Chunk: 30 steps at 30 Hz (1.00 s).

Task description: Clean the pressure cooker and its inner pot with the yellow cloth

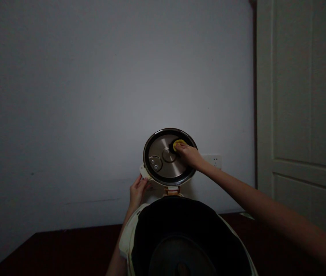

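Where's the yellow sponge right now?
In the head view, the yellow sponge is right of center, in the right hand, against the upper-right inner face of the raised lid.

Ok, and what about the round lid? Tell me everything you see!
The round lid stands up, open, behind the pot, joined below by a hinge. Its inside shows: a shiny, metal-looking plate with small round fittings lower left and a black ring around it. The left hand touches its pale tab; the right hand holds a yellow pad against the plate.
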Each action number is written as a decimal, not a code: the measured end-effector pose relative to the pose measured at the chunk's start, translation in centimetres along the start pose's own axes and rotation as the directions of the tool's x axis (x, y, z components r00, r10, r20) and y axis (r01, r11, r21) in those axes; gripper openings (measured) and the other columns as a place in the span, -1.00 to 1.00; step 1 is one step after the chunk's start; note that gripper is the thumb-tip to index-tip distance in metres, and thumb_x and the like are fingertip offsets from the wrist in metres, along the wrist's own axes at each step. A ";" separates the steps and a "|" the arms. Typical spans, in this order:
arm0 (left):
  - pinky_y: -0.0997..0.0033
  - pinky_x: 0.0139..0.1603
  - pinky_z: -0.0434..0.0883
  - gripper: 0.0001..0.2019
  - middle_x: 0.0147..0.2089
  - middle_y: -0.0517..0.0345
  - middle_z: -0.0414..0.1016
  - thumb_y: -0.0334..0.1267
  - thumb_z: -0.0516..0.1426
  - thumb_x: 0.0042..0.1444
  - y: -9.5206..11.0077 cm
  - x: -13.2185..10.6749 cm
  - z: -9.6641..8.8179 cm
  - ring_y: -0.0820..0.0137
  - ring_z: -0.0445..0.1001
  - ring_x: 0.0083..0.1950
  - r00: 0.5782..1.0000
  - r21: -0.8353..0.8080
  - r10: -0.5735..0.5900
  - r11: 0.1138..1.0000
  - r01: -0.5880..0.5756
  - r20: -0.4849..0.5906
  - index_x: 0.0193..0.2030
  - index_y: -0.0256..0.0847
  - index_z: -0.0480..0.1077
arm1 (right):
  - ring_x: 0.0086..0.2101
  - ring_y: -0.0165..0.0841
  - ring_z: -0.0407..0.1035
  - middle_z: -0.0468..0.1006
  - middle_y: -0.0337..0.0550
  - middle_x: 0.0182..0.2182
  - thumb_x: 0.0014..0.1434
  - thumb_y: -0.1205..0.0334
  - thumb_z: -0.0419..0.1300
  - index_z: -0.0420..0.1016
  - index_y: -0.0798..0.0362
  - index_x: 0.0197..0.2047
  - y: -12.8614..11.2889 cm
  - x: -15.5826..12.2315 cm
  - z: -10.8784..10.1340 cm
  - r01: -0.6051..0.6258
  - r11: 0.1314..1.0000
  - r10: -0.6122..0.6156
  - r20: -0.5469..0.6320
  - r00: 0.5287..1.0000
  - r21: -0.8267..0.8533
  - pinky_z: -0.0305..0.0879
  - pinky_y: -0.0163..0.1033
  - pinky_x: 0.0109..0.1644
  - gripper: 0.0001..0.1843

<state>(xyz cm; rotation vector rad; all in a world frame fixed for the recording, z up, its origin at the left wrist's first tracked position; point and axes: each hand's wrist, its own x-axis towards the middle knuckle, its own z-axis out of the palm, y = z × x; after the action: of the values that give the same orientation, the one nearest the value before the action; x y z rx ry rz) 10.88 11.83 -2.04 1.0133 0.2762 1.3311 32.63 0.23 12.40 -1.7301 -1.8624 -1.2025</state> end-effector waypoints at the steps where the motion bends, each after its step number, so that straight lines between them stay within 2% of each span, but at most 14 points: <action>1: 0.25 -0.05 0.46 -0.45 -0.07 0.00 0.57 -0.27 0.33 -0.15 0.0 0.0 0.0 0.27 0.55 -0.12 1.000 -0.007 -0.005 1.000 0.005 -0.001 0.06 -0.27 0.42 | 0.14 -0.18 0.26 0.40 0.12 0.12 0.27 0.40 -0.03 0.34 0.15 0.15 -0.1 -1.1 0.5 -0.001 1.000 0.001 0.015 1.000 0.000 0.28 -0.07 0.14 -0.60; 5: 0.28 -0.05 0.46 -0.46 -0.05 0.02 0.56 -0.30 0.32 -0.13 0.0 0.0 0.1 0.29 0.55 -0.13 1.000 -0.020 -0.017 1.000 0.017 -0.005 0.06 -0.25 0.43 | 0.12 -0.23 0.29 0.45 0.04 0.08 0.27 0.39 -0.01 0.35 0.07 0.15 -2.3 -4.5 2.6 0.115 0.993 -0.117 0.085 0.989 0.026 0.38 -0.16 0.04 -0.60; 7: 0.29 -0.08 0.46 -0.46 -0.05 0.02 0.57 -0.29 0.32 -0.13 0.0 0.0 0.1 0.29 0.55 -0.13 1.000 -0.021 -0.014 1.000 0.014 -0.003 0.06 -0.26 0.42 | 0.13 -0.28 0.28 0.44 0.01 0.10 0.26 0.41 0.01 0.35 0.06 0.16 -3.7 -4.7 3.3 0.204 0.978 -0.208 0.099 0.973 0.046 0.36 -0.19 0.06 -0.59; 10: 0.30 -0.11 0.47 -0.45 -0.07 0.01 0.57 -0.28 0.32 -0.13 0.0 -0.1 0.2 0.30 0.55 -0.16 1.000 -0.015 -0.012 1.000 0.012 -0.002 0.07 -0.27 0.41 | 0.16 -0.28 0.22 0.40 -0.01 0.13 0.26 0.41 0.02 0.34 0.07 0.16 -4.9 -3.3 3.5 0.293 0.954 -0.297 0.078 0.952 0.060 0.28 -0.15 0.15 -0.59; 13: 0.28 -0.08 0.46 -0.44 -0.07 0.01 0.57 -0.28 0.33 -0.13 0.2 -0.2 0.3 0.29 0.55 -0.15 1.000 0.000 -0.016 1.000 0.016 -0.011 0.08 -0.28 0.41 | 0.21 -0.25 0.14 0.35 0.00 0.17 0.27 0.40 0.01 0.33 0.09 0.17 -4.6 -1.2 3.1 0.319 0.946 -0.321 0.039 0.946 0.057 0.19 -0.10 0.22 -0.59; 16: 0.26 -0.06 0.46 -0.44 -0.07 0.02 0.57 -0.28 0.32 -0.13 0.3 -0.2 0.3 0.28 0.55 -0.12 1.000 0.005 -0.016 1.000 0.016 -0.010 0.08 -0.27 0.41 | 0.20 -0.25 0.15 0.35 -0.01 0.18 0.26 0.42 0.01 0.32 0.08 0.18 -3.5 -0.1 2.9 0.283 0.958 -0.280 -0.044 0.959 0.052 0.17 -0.12 0.23 -0.57; 20: 0.27 -0.06 0.46 -0.46 -0.07 0.03 0.57 -0.27 0.33 -0.14 0.2 -0.2 0.2 0.30 0.55 -0.13 1.000 -0.004 -0.010 1.000 0.010 0.000 0.06 -0.26 0.43 | 0.18 -0.18 0.19 0.36 0.09 0.16 0.28 0.39 -0.03 0.29 0.16 0.20 -1.8 -1.0 3.3 0.168 0.985 -0.158 -0.161 0.974 0.050 0.22 -0.06 0.20 -0.57; 23: 0.26 -0.04 0.45 -0.46 -0.05 0.02 0.56 -0.25 0.34 -0.16 0.2 -0.2 0.1 0.29 0.54 -0.11 1.000 0.000 0.011 1.000 -0.011 0.011 0.04 -0.26 0.44 | 0.17 -0.14 0.20 0.37 0.17 0.14 0.29 0.38 -0.04 0.31 0.24 0.19 -1.1 -2.6 4.3 0.148 0.987 -0.132 -0.215 0.967 0.059 0.25 -0.01 0.18 -0.58; 27: 0.23 -0.05 0.45 -0.43 -0.06 -0.01 0.56 -0.22 0.35 -0.19 0.2 -0.2 0.2 0.28 0.54 -0.13 1.000 0.003 0.015 1.000 -0.015 0.012 0.04 -0.28 0.44 | 0.16 -0.22 0.22 0.42 0.02 0.12 0.28 0.39 0.00 0.37 0.14 0.15 -1.6 -3.3 5.5 0.276 0.959 -0.254 -0.233 0.939 0.067 0.21 -0.05 0.23 -0.61; 30: 0.24 -0.06 0.46 -0.44 -0.06 -0.02 0.56 -0.23 0.34 -0.18 0.2 -0.2 0.1 0.28 0.54 -0.13 1.000 0.011 0.010 1.000 -0.011 0.011 0.04 -0.28 0.44 | 0.18 -0.21 0.19 0.39 -0.01 0.15 0.27 0.40 0.02 0.35 0.12 0.17 -2.6 -1.5 5.6 0.421 0.906 -0.397 -0.247 0.884 0.050 0.17 -0.03 0.25 -0.60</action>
<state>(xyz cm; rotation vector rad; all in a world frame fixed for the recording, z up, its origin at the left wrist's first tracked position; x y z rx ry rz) 10.81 11.60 -1.92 1.0321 0.2708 1.3345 32.17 3.67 7.03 -1.1125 -2.1616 -1.3599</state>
